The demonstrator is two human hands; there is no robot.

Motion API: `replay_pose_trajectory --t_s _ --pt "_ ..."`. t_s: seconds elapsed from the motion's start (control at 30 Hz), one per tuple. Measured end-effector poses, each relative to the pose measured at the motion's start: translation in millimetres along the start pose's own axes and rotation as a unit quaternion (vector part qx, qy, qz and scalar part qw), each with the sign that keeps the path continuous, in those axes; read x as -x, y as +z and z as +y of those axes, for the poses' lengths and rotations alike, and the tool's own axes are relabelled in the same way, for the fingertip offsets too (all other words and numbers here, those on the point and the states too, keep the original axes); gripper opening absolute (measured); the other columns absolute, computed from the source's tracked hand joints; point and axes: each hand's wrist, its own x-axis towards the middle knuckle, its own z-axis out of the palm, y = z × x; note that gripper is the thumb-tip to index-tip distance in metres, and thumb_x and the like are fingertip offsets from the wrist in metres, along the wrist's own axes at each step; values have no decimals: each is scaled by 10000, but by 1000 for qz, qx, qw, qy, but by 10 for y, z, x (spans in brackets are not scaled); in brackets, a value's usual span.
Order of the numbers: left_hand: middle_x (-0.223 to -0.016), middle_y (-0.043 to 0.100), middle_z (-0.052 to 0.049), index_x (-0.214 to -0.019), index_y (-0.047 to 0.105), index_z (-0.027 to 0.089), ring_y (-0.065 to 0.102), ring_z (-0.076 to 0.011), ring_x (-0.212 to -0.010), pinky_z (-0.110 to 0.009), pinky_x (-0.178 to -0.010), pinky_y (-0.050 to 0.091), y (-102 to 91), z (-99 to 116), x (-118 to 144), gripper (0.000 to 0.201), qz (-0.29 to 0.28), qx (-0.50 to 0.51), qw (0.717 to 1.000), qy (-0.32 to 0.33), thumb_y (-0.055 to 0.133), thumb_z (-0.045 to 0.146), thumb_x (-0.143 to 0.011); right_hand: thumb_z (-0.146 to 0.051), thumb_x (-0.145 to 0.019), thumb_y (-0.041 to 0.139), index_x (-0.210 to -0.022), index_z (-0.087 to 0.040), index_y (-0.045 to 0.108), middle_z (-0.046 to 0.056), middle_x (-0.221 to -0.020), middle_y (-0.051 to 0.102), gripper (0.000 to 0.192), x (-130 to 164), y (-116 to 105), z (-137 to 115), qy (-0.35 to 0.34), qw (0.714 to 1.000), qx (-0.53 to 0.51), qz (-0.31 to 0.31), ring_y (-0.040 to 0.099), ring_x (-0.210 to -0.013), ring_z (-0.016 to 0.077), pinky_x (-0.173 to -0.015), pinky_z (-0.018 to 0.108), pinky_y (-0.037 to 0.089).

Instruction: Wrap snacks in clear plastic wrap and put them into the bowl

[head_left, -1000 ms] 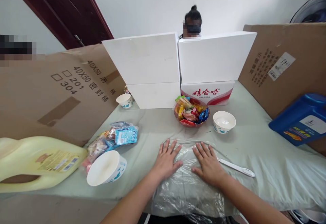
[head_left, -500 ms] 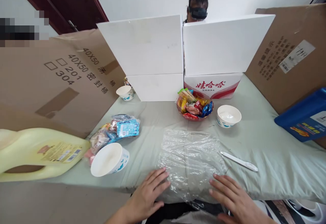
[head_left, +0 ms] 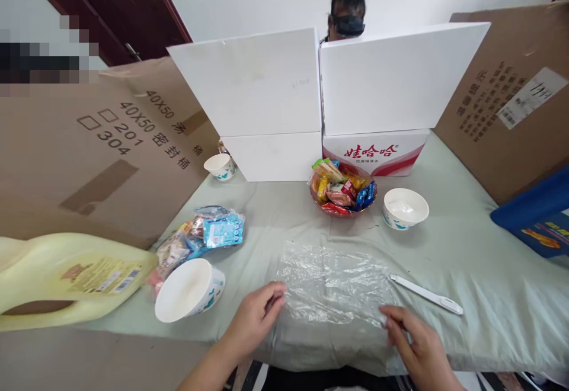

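Note:
A crinkled clear plastic sheet (head_left: 333, 284) lies on the pale green cloth (head_left: 466, 272) in front of me. My left hand (head_left: 255, 320) pinches its near left corner, fingers closed on the film. At the near right corner my right hand (head_left: 415, 346) grips the film's edge. A white plastic knife (head_left: 427, 294) lies just right of the sheet, apart from both hands. A white paper bowl (head_left: 189, 290) rests tilted to the left of my left hand.
Beyond the sheet stand a red bowl (head_left: 342, 213) of wrapped snacks and a white bowl (head_left: 404, 207). A bag of snacks (head_left: 200, 237), yellow jug (head_left: 66, 272) and small cup (head_left: 220, 166) are left; a blue jug (head_left: 537, 219) right. White foam boxes (head_left: 253, 83) and cardboard walls enclose the table; a person sits behind.
My hands slid back from flat on the sheet's middle to its near edge, then closed on the near corners. The sheet's near edge has come up from the table's front.

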Motion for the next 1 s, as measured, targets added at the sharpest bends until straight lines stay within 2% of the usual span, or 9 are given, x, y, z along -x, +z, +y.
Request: replay_pose_trajectory --t_s 0.1,0.2,0.3,0.6,0.7,0.8,0.83,0.9,1.0 --pt "-778 661 10 -1049 611 207 635 -143 -685 -250 -688 511 95 -80 -343 230 73 13 997 -29 517 303 -863 -397 -951 423 -1119 -215 581 28 -806 700 295 -258 77 46 67 996 45 44 661 -613 162 -578 264 536" --pt "-786 658 12 -1123 589 205 643 -145 -689 -268 -715 516 212 -153 -648 311 128 28 990 -51 547 297 -830 -409 -952 373 -1165 -173 559 58 -860 710 368 -460 151 117 66 987 128 76 689 -715 201 -618 304 532" --pt "-833 678 5 -1185 561 209 656 -147 -698 -281 -731 521 314 -225 -820 378 156 20 985 -76 573 273 -812 -376 -964 332 -1211 -154 539 72 -894 718 391 -535 207 191 57 972 214 76 696 -717 220 -593 320 511" --pt "-897 681 -16 -1182 551 207 662 -149 -703 -300 -744 545 434 -445 -871 318 196 -40 979 -35 544 267 -869 -280 -981 336 -1223 -155 516 72 -929 710 327 -561 266 223 -6 946 310 88 675 -651 192 -530 297 450" --pt "-1024 647 -90 -1191 563 173 653 -221 -869 -376 -799 537 379 -350 -850 320 229 -152 961 17 525 265 -887 -295 -983 339 -1215 -148 516 93 -946 687 327 -601 192 161 -28 939 330 95 668 -738 215 -624 327 487" --pt "-1086 615 -137 -1121 619 156 594 -282 -999 -447 -872 491 346 -117 -772 255 261 -244 930 86 513 251 -910 -363 -969 400 -1180 -156 549 126 -1020 658 331 -635 115 29 -70 932 331 129 628 -917 268 -799 418 487" --pt "-1071 624 -127 -1090 634 163 588 -273 -1004 -441 -889 480 356 -30 -742 228 242 -250 930 119 499 231 -919 -360 -961 427 -1170 -162 561 130 -1052 650 317 -646 114 -21 -90 933 324 130 610 -969 275 -850 439 472" --pt "-1075 645 -94 -1081 640 181 575 -243 -1050 -417 -953 447 416 113 -695 226 158 -240 939 191 468 199 -936 -306 -947 466 -1172 -179 576 120 -1127 639 281 -669 167 -101 -141 937 305 97 571 -1083 266 -941 442 435" --pt "-1320 568 -78 -1296 544 211 440 -270 -1283 -465 -1086 326 564 175 -679 371 10 -252 933 255 490 332 -950 -332 -917 511 -1319 -184 514 105 -1340 556 428 -699 353 -122 -209 930 303 -15 425 -1302 267 -1058 440 352"
